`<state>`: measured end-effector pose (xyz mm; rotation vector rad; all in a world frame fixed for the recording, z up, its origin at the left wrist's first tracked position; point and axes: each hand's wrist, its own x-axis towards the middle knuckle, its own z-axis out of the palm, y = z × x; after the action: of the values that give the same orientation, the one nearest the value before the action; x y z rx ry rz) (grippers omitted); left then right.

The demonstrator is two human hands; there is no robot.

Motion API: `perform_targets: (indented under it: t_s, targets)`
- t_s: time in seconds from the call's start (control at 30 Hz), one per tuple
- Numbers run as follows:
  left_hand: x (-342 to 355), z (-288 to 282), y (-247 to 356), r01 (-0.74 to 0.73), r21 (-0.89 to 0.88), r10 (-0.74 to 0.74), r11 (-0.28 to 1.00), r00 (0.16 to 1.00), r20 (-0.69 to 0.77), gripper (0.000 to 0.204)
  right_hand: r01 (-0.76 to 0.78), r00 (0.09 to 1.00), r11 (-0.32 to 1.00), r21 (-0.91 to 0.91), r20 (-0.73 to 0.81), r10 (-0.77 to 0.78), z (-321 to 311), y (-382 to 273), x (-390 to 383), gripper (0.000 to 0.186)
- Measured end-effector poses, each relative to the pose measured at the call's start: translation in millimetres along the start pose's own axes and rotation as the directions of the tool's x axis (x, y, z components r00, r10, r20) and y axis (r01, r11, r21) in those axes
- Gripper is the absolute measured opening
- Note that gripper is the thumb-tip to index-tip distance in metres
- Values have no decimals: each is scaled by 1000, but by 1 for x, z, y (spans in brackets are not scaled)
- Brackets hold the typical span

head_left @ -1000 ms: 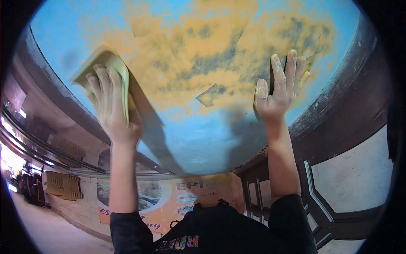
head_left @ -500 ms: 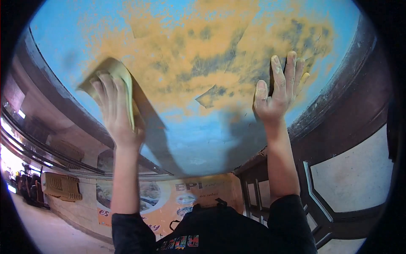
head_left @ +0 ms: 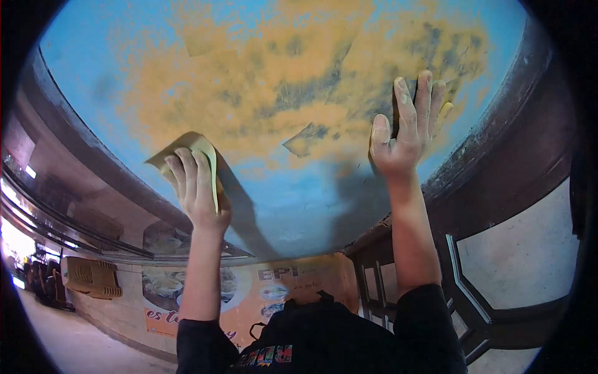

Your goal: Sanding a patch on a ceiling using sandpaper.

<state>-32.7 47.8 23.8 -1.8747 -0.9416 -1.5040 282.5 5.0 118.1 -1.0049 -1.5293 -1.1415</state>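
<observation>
The sheet of yellow sandpaper (head_left: 190, 154) lies flat against the blue ceiling (head_left: 93, 68), at about nine o'clock from the middle of the view. It is a thin, pale yellow-tan sheet; one corner sticks out toward ten o'clock, and the rest is hidden under the fingers. The left hand (head_left: 198, 187) presses it to the surface with fingers spread flat over it, so the sheet is pinned rather than pinched.

Judging by the paint, the work looks well under way but not finished. A broad orange-yellow patch (head_left: 261, 81) spreads from the centre toward twelve and two o'clock, with dark grey-blue streaks (head_left: 305, 93) left inside it. Blue paint still covers the band from nine to eleven o'clock and the stretch toward six o'clock. The sandpaper sits right at the lower left edge of the worn patch, on blue.

The right hand (head_left: 405, 128), at about three o'clock, lies open and flat on the ceiling, fingers up, holding nothing. Beyond it, a dark brown cornice (head_left: 498, 149) curves along the ceiling's edge. Below, at six o'clock, an orange poster (head_left: 249, 299) hangs on the wall.
</observation>
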Motion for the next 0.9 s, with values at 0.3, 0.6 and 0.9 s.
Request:
perform_targets:
  t_s: [0.3, 0.6, 0.9]
  targets:
    - [107, -33, -12, -80, -1, 80, 997, 993, -92, 39, -94, 995, 996, 9, 23, 94, 6, -3, -5, 49]
    - [22, -18, -6, 6, 32, -8, 999, 999, 51, 45, -70, 997, 996, 54, -17, 71, 1, 1, 2, 49]
    - [80, -25, 1, 18, -35, -19, 999, 999, -37, 41, -5, 999, 1000, 20, -39, 6, 0, 2, 4, 46]
